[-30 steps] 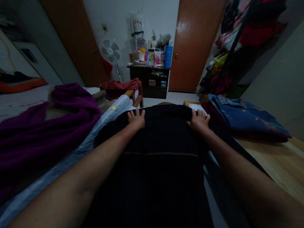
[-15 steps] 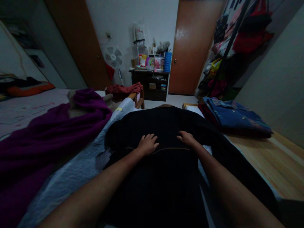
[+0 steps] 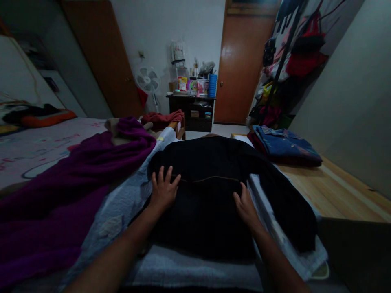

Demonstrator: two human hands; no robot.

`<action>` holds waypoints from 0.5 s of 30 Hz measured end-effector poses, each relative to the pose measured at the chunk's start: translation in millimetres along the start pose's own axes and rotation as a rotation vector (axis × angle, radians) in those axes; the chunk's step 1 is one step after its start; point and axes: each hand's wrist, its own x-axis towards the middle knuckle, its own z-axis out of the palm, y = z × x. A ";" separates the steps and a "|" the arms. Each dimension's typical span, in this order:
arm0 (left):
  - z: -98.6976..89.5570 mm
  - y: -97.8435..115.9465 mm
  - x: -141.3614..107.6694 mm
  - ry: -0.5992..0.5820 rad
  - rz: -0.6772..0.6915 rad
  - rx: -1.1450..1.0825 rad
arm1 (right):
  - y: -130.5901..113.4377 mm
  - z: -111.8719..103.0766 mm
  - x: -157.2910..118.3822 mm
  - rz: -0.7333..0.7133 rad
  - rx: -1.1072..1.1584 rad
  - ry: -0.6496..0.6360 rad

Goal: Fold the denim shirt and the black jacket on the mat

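A black long-sleeved jacket (image 3: 207,211) with a thin brown seam line lies spread face down or back up on a light blue cloth (image 3: 183,264); which side shows I cannot tell. My left hand (image 3: 164,189) rests on its left part, fingers spread. On the right edge of the body, near the armpit, lies my right hand (image 3: 246,203), its thumb apart from the fingers and part of the fingers hidden. One sleeve stretches down to the right over the cloth.
A purple blanket (image 3: 122,162) lies heaped to the left, beside a pink bed sheet (image 3: 39,142). Folded denim clothes (image 3: 284,144) sit on a wooden board (image 3: 332,183) at right. Beyond are a fan (image 3: 148,79), a dark cabinet (image 3: 191,116) and a door (image 3: 236,69).
Both hands have come nearer to me and farther apart, the left one toward the jacket's left side. The jacket's lower edge now shows against the blue cloth, and the view has shifted.
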 end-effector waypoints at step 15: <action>-41.7 -53.4 -8.8 -0.059 -0.345 0.053 | -10.6 -25.3 -16.9 0.693 1.002 -0.185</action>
